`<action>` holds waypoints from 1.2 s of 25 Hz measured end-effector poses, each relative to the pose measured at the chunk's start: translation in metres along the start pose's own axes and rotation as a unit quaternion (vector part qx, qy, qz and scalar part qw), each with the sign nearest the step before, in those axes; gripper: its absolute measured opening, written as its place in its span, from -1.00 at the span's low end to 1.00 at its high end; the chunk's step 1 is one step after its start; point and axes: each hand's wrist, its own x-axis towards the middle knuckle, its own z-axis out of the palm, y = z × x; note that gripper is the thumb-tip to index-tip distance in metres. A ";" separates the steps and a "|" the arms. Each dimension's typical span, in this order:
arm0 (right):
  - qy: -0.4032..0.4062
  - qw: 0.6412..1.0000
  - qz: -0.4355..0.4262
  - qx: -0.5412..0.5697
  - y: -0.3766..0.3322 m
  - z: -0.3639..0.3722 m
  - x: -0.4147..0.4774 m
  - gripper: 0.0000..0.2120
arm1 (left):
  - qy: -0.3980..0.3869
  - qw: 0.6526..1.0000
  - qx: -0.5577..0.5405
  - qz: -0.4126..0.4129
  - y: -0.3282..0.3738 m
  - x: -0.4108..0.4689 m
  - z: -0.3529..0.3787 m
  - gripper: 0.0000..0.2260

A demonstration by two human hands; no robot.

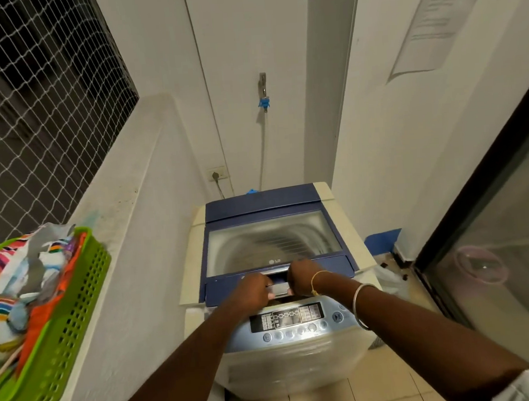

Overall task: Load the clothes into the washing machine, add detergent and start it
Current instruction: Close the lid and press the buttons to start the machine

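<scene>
The washing machine (287,364) stands in the lower middle of the frame, its blue-framed glass lid (272,243) lying down over the drum. Both hands meet at the lid's handle (278,281) on the front edge. The left hand (252,292) and the right hand (303,276) each have a narrow grip, fingers curled onto the handle. Just below them is the control panel (287,317). The clothes (18,280) sit heaped in a green basket (66,339) on the white ledge (117,217) at the left edge of the frame.
</scene>
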 end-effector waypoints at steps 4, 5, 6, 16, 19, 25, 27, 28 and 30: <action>0.005 0.999 0.017 0.032 0.003 0.024 0.005 -0.81 | 0.000 1.000 0.012 0.017 -0.010 0.001 0.027 -0.85; 0.008 0.999 0.023 0.039 0.003 0.029 0.005 -0.81 | 0.003 1.000 0.020 0.022 -0.012 0.000 0.032 -0.86; 0.010 0.999 0.029 0.042 0.004 0.033 0.006 -0.80 | 0.006 0.999 0.029 0.025 -0.014 0.000 0.037 -0.85; 0.044 0.996 0.048 0.057 0.006 0.052 0.012 -0.75 | 0.024 0.997 0.048 0.057 -0.027 -0.001 0.055 -0.78; 0.066 0.994 0.053 0.066 0.004 0.051 0.007 -0.76 | 0.021 0.997 0.020 0.068 -0.029 -0.002 0.056 -0.81; 0.156 0.981 0.041 0.104 0.013 0.056 -0.017 -0.83 | 0.083 0.993 -0.038 0.070 -0.029 -0.027 0.060 -0.65; 0.189 0.976 0.030 0.108 0.017 0.058 -0.028 -0.82 | 0.110 0.991 -0.042 0.059 -0.027 -0.039 0.062 -0.61; 0.203 0.974 0.020 0.100 0.020 0.060 -0.035 -0.81 | 0.121 0.990 -0.037 0.055 -0.024 -0.046 0.065 -0.59; 0.217 0.974 -0.011 0.066 0.024 0.067 -0.049 -0.76 | 0.138 0.989 -0.017 0.042 -0.017 -0.059 0.070 -0.58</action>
